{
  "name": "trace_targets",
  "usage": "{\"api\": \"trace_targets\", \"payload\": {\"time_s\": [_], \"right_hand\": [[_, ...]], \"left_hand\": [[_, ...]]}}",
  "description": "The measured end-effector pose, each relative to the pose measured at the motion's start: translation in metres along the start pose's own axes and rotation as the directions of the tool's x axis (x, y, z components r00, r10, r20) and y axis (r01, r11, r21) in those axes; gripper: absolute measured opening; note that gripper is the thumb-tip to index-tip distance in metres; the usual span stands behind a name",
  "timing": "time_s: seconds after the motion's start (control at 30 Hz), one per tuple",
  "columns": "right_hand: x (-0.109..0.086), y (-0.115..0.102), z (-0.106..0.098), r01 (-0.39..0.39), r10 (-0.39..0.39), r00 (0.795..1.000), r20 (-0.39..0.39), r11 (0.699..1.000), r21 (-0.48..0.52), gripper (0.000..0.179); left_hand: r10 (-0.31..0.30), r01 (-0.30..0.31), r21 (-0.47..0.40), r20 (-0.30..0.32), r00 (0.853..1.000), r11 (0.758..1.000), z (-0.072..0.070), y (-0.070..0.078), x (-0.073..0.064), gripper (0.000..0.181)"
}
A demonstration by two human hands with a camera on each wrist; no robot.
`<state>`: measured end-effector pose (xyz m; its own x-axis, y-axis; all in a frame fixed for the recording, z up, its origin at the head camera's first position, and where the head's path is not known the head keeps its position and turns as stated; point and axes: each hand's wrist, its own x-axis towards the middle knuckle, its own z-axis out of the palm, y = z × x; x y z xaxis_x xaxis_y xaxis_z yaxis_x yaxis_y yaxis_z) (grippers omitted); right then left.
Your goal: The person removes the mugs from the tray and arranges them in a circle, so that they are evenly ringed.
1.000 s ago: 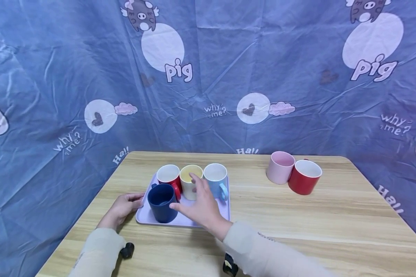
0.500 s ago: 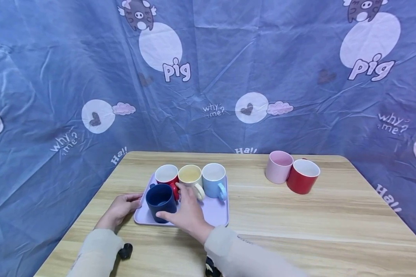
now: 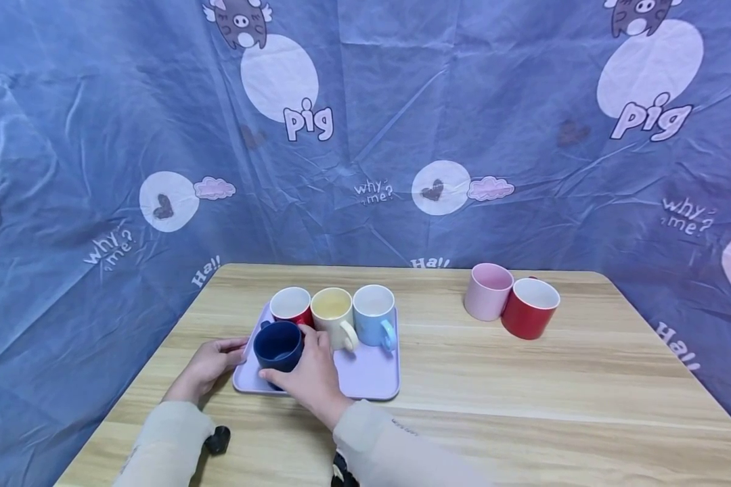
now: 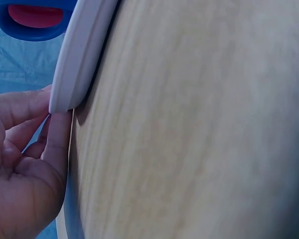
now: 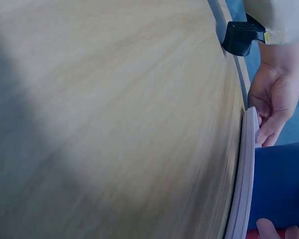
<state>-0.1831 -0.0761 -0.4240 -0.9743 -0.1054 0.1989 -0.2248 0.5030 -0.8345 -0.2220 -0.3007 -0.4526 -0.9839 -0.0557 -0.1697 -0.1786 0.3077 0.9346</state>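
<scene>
My right hand (image 3: 313,375) grips a navy blue mug (image 3: 277,352), thumb across its near side and fingers along its right side. The mug stands upright at the front left of a lilac tray (image 3: 368,379). In the right wrist view, fingertips (image 5: 266,229) lie against the navy mug (image 5: 281,184). With its fingers at the rim, my left hand (image 3: 210,365) pinches the tray's left edge; the left wrist view shows that hand (image 4: 30,154) at the tray's corner (image 4: 70,84). Behind the navy mug stand a red mug (image 3: 291,308), a cream mug (image 3: 329,318) and a light blue mug (image 3: 371,321).
Off the tray, a pink mug (image 3: 487,294) and another red mug (image 3: 528,311) stand side by side at the back right of the wooden table (image 3: 463,399). A blue printed cloth (image 3: 378,122) hangs behind the table.
My right hand has moved left from above the tray's middle to the navy mug and closed round it. The left hand has stayed at the tray's edge.
</scene>
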Motion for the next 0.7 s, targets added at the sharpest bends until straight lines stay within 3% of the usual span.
{"api": "trace_targets", "payload": {"time_s": [0.7], "right_hand": [[0.0062,-0.0013,0.0061,-0.005,0.007,0.998,-0.066,1.000,0.031,0.087]], "left_hand": [[0.003,-0.003,-0.027,0.013,1.000,1.000,-0.0001,0.0008,-0.0016,0.042]]}}
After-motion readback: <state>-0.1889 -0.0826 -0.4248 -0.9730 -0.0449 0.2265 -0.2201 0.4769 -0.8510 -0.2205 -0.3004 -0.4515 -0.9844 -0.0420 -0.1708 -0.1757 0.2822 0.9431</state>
